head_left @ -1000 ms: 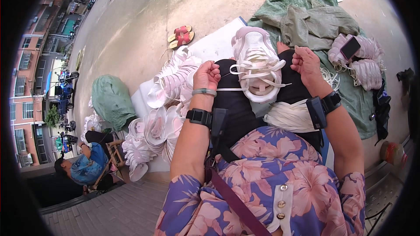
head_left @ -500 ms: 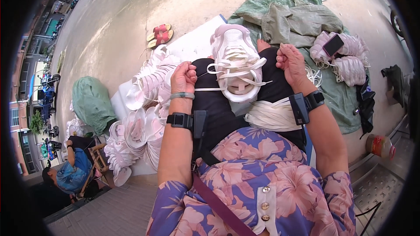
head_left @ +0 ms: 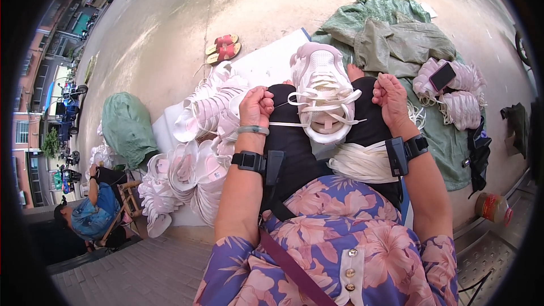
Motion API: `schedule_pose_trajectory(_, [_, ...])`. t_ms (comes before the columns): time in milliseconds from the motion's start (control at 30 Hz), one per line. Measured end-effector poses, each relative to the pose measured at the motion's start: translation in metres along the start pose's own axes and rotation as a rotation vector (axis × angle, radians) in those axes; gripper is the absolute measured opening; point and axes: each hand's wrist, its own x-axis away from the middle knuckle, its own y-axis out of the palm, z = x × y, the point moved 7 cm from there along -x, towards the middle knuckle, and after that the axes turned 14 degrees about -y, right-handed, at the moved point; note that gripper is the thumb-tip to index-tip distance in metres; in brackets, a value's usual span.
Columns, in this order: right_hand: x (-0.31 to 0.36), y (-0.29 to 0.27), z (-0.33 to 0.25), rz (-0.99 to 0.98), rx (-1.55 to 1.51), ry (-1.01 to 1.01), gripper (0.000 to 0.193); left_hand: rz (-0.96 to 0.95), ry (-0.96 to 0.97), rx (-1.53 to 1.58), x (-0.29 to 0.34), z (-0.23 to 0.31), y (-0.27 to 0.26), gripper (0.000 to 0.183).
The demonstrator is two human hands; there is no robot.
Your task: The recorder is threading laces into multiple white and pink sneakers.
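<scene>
A white and pale pink sneaker point(head_left: 321, 68) rests across my black-trousered thighs, toe toward me. White shoelace point(head_left: 331, 97) crosses its front in loose loops. One lace end stretches left to beside my left wrist; the other sticks out to the right, free of my right hand. To the left of the shoe, my left hand point(head_left: 256, 106) is closed, and its curled fingers hide whatever they may hold. My right hand point(head_left: 390, 96) makes a fist above my right knee, with nothing showing in it. A bundle of white laces point(head_left: 362, 161) lies on my lap.
Stacked pale shoe pieces point(head_left: 212, 107) stand at my left, near a green sack point(head_left: 127, 127). Red sandals point(head_left: 224, 50) lie ahead. A phone point(head_left: 442, 76) tops bundled pale pieces point(head_left: 460, 109) on green sheeting point(head_left: 439, 158). Another person point(head_left: 93, 209) sits far left; a jar point(head_left: 492, 208) stands right.
The whole view has shifted, so everything appears slightly lower and further right. My fists, the sneaker and its laces keep their places relative to each other.
</scene>
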Motion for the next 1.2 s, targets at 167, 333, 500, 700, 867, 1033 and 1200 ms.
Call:
schedule_pose_trajectory(167, [0.005,0.009,0.002,-0.052,0.012,0.007,0.011,0.056,0.005,-0.01,0.012,0.0,-0.003,0.008])
schedule_pose_trajectory(333, [0.005,0.004,-0.004,-0.038,0.09,-0.022,0.011,0.012,0.045,-0.041,0.017,-0.001,0.01,0.008])
schedule_pose_trajectory(500, [0.003,-0.005,0.0,-0.085,0.132,-0.013,0.009,-0.224,-0.042,-0.249,0.048,-0.008,0.032,0.015])
schedule_pose_trajectory(700, [0.001,-0.001,-0.003,-0.066,0.172,-0.025,0.009,0.334,0.201,-0.388,0.04,0.061,-0.088,0.011])
schedule_pose_trajectory(867, [-0.001,0.003,-0.006,-0.098,0.241,-0.036,0.011,0.765,0.189,-1.51,-0.02,0.087,-0.125,0.027])
schedule_pose_trajectory(1033, [0.006,0.001,-0.008,-0.046,0.257,-0.039,0.012,0.75,-0.015,-1.804,-0.071,0.069,-0.123,0.027])
schedule_pose_trajectory(1200, [0.007,0.001,-0.01,-0.035,0.262,-0.031,0.014,0.702,-0.236,-2.119,-0.092,0.054,-0.127,0.027])
